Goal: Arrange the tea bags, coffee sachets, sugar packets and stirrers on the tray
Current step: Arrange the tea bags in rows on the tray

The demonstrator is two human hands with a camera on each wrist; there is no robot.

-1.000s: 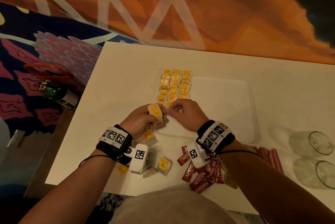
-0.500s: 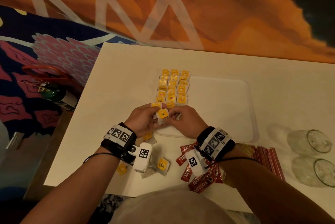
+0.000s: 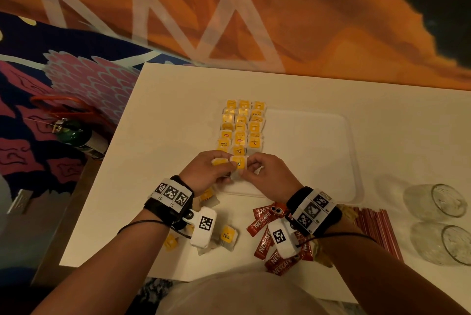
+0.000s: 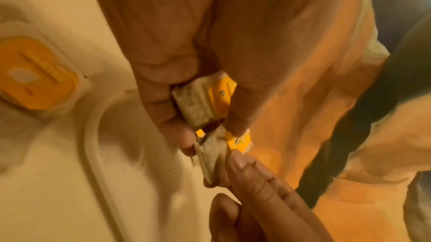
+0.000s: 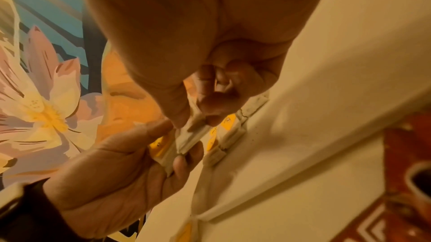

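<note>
white table [image 3: 163, 121] fills the middle of the head view, with an orange, navy and pink patterned surface beyond its far and left edges. a white tray [image 3: 308, 154] lies flat on the table and serves as the landmark. three neat columns of yellow-tagged tea bags [image 3: 242, 126] cover the tray's left part; the rest of the tray is bare.

at the tray's near-left corner both hands meet. the left hand [image 3: 204, 172] curls its fingers and thumb around one tea bag, the held tea bag [image 4: 203, 106], while its fingertips also touch a second one. the right hand [image 3: 270, 174] pinches this second tea bag [image 3: 238, 163] between thumb and forefinger, other fingers curled in. the two bags touch each other, just above the tray's near rim. both hands cover the near ends of the tea bag columns.

nearer than the tray, loose tea bags [image 3: 226, 235] lie on the table under the left wrist, partly hidden by the wrist camera. red coffee sachets [image 3: 262, 225] lie scattered under the right wrist, also partly hidden. red stirrers [image 3: 374, 228] lie in a bundle beyond the tray's near-right corner. right of them, two clear glasses [image 3: 438, 202] lie on their sides. a green bottle [image 3: 74, 133] sits off the table, left of the tray.
</note>
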